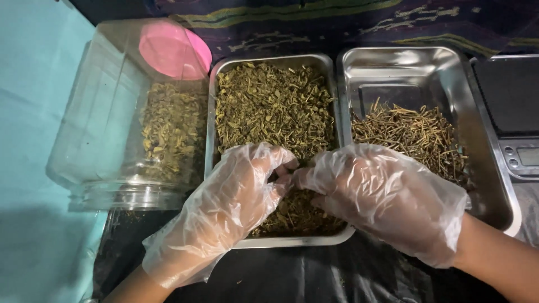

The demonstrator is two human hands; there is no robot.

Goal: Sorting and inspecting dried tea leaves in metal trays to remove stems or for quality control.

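Both my hands sit low centre of the frame, in loose clear plastic gloves, over the near end of the middle steel tray [211, 112]; my left hand [224, 205] is curled, fingers [268, 163] bent down into the dried chopped herb [272, 106]; my right hand [387, 193] meets it fingertip to fingertip, pinching at a bit of herb between them; what exactly is pinched I cannot tell, gloves hide it. Right tray [404, 67], centre right, holds a small pile of thin brown stems [412, 134]; clear jar [106, 118] with pink lid [174, 49] lies on its side at left, some herb inside; scale [514, 112] at far right edge. To do this well: pick lightly, keep fingertips close over the tray so crumbs fall back in; lift stems clean, not leaf.
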